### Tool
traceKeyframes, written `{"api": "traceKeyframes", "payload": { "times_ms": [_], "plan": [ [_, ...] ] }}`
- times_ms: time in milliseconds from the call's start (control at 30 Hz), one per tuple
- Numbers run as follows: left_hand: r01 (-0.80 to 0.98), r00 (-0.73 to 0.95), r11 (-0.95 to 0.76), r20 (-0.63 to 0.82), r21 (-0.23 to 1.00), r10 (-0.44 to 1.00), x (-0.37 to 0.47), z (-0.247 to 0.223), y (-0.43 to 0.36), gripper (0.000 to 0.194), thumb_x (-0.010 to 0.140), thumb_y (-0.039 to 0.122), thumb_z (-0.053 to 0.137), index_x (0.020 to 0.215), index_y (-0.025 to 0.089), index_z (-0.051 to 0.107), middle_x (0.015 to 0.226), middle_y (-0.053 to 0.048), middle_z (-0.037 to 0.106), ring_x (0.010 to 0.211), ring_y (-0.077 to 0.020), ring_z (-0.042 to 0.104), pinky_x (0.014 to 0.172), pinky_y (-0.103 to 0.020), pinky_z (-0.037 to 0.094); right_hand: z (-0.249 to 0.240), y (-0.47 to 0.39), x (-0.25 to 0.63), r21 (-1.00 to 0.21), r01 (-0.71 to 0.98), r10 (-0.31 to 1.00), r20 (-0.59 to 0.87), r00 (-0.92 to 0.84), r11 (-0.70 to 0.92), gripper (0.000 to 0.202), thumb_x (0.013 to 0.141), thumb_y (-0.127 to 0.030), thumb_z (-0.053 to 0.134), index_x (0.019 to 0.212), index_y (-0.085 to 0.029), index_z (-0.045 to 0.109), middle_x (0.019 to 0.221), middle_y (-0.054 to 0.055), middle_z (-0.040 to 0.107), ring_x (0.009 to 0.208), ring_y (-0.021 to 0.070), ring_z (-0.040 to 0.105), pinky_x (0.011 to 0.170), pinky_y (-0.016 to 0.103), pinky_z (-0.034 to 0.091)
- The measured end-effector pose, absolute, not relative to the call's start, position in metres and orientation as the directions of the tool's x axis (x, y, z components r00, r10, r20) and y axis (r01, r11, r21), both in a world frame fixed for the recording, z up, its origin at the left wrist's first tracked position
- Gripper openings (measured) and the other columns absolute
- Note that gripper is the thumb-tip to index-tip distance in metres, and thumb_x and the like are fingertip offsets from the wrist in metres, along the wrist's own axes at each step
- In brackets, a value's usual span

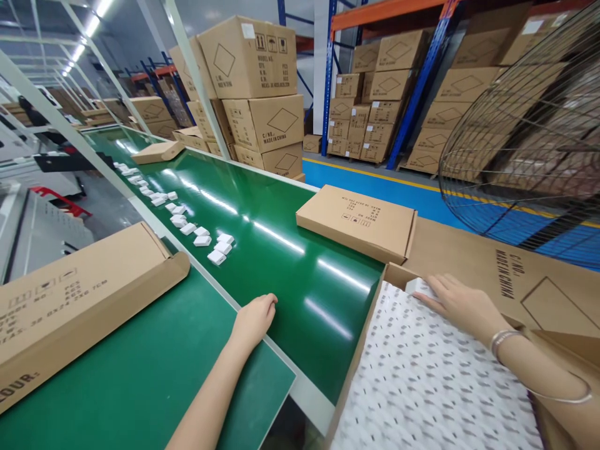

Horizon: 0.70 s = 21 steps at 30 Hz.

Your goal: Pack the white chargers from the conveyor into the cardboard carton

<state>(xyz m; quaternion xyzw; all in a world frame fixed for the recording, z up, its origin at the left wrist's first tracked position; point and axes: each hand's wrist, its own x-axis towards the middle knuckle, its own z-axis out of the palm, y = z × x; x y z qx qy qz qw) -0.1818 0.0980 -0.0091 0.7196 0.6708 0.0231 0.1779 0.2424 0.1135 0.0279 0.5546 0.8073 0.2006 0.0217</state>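
Note:
My right hand (452, 303) grips a small white box (419, 287) at the far end of an open cardboard carton (359, 356). Tightly packed rows of small white boxes (422, 375) with dark print fill that carton. My left hand (255, 319) rests at the near edge of the green conveyor belt (276, 269), its fingers curled in; whether anything is inside them is hidden. Farther up the belt, a loose line of several white boxes (201, 236) lies beyond my left hand.
A flat closed carton (359, 219) sits across the belt ahead, and another carton (84, 300) lies on the green side table at left. Stacked cartons (262, 119) stand behind the belt. A large wire-guarded fan (520, 144) is at right, before loaded shelving.

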Motion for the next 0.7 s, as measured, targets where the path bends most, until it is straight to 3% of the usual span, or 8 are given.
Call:
{"api": "traceKeyframes", "payload": {
  "times_ms": [100,200,367,467,567,700],
  "plan": [
    [0.957,0.094,-0.032,-0.203,0.288,0.975,-0.182,-0.01,0.098,0.025,0.087,0.023,0.03,0.096,0.025,0.053,0.102,0.001,0.062,0.094,-0.0147,0.057,0.071,-0.024,0.041,0.037,0.118,0.231,0.311,0.899,0.928,0.113,-0.356,0.307,0.047,0.088,-0.051,0.025,0.085,-0.016,0.055,0.08,0.011,0.058,0.08,0.0247,0.054,0.041,0.025,0.023],
    [0.957,0.094,-0.031,-0.204,0.289,0.974,-0.182,-0.01,0.098,0.025,0.087,0.023,0.029,0.096,0.025,0.053,0.102,0.001,0.062,0.094,-0.0148,0.057,0.072,-0.024,0.041,0.045,0.127,0.219,0.265,0.92,0.957,-0.058,-0.285,0.29,0.039,0.085,-0.047,0.032,0.087,-0.017,0.057,0.085,0.011,0.059,0.082,0.0254,0.056,0.041,0.025,0.026],
    [0.956,0.097,-0.032,-0.207,0.293,0.974,-0.181,-0.009,0.097,0.025,0.087,0.022,0.029,0.096,0.024,0.053,0.102,-0.001,0.062,0.094,-0.0156,0.057,0.072,-0.026,0.041,0.059,0.145,0.214,0.233,0.935,0.954,-0.195,-0.226,0.269,0.034,0.079,-0.046,0.043,0.073,-0.019,0.063,0.076,0.011,0.064,0.065,0.0247,0.061,0.043,0.028,0.031],
    [0.953,0.092,-0.025,-0.211,0.302,0.973,-0.181,-0.008,0.096,0.026,0.087,0.022,0.029,0.097,0.024,0.053,0.102,-0.001,0.062,0.093,-0.0152,0.056,0.074,-0.026,0.041,0.067,0.151,0.208,0.229,0.944,0.961,-0.198,-0.193,0.237,0.041,0.082,-0.044,0.037,0.061,-0.018,0.062,0.07,0.013,0.065,0.062,0.0281,0.062,0.044,0.031,0.033],
    [0.951,0.094,-0.026,-0.209,0.309,0.973,-0.182,-0.009,0.096,0.026,0.087,0.022,0.03,0.097,0.024,0.053,0.101,-0.001,0.062,0.093,-0.0152,0.056,0.074,-0.026,0.041,0.071,0.151,0.194,0.215,0.946,0.966,-0.138,-0.217,0.243,0.041,0.088,-0.036,0.027,0.074,-0.018,0.062,0.078,0.012,0.065,0.073,0.0279,0.062,0.051,0.034,0.038],
    [0.949,0.096,-0.034,-0.186,0.314,0.978,-0.181,-0.01,0.093,0.026,0.086,0.02,0.031,0.096,0.024,0.054,0.1,-0.001,0.062,0.092,-0.0157,0.057,0.074,-0.026,0.042,0.056,0.144,0.182,-0.013,0.899,0.897,-0.062,-0.438,0.438,0.038,0.091,-0.039,0.022,0.088,-0.025,0.057,0.082,0.004,0.065,0.077,0.0186,0.06,0.066,0.032,0.043]
  ]
}}
